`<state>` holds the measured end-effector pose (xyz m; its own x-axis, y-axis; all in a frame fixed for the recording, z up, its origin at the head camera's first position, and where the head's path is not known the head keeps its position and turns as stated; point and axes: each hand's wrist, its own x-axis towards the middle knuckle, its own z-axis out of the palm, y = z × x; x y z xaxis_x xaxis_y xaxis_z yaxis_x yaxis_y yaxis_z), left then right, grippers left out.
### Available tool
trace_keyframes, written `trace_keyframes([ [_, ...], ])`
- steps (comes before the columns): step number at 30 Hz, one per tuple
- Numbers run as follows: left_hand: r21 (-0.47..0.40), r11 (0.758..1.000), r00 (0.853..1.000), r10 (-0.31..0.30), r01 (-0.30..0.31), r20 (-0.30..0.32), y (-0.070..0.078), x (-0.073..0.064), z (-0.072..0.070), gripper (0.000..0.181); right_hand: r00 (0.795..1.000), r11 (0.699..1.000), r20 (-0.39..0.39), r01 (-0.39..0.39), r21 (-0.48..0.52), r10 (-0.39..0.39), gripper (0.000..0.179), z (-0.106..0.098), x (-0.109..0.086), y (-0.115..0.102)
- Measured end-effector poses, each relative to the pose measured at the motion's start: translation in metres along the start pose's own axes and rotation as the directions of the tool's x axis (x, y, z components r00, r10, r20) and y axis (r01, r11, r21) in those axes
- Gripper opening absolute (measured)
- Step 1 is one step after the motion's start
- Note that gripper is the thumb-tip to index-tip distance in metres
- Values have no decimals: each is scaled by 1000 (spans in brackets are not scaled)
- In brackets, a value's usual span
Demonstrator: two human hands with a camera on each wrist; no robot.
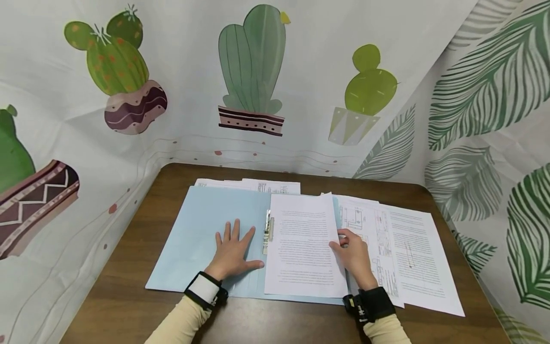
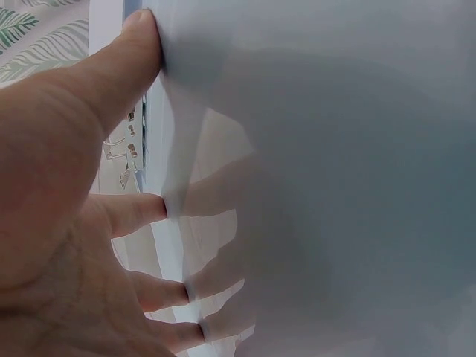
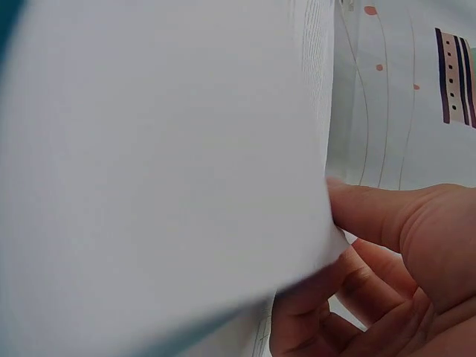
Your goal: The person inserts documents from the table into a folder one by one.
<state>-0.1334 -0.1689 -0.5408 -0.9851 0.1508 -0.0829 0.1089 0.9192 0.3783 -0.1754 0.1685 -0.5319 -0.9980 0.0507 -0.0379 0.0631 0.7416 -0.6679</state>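
A light blue folder [image 1: 185, 239] lies spread on the table, with a metal clip [image 1: 268, 232] along its fold. My left hand [image 1: 229, 255] rests on the left cover, fingers spread; in the left wrist view, its fingertips touch the glossy blue surface [image 2: 357, 171]. Printed sheets [image 1: 305, 253] lie on the folder's right half beside the clip. At their right edge, my right hand [image 1: 354, 253] pinches the paper between thumb and fingers. In the right wrist view, the white paper [image 3: 171, 163] bends up at the edge under the thumb [image 3: 372, 212].
Loose drawing sheets [image 1: 388, 267] and a text page with red marks [image 1: 418, 248] overlap to the right of the folder. More papers [image 1: 275, 187] stick out behind it. The brown wooden table [image 1: 275, 320] meets a cactus-print curtain [image 1: 185, 105] at the back.
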Motion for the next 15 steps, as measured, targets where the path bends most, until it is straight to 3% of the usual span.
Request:
trace_keyframes([
  [7, 1, 1000, 1000, 1, -1, 3, 1, 1, -1, 103, 1000, 998, 15, -4, -57, 4, 46, 0, -2, -3],
  [15, -4, 1000, 1000, 1, -1, 3, -1, 1, 0, 103, 997, 989, 76, 2, -146, 9, 71, -2, -5, -9],
])
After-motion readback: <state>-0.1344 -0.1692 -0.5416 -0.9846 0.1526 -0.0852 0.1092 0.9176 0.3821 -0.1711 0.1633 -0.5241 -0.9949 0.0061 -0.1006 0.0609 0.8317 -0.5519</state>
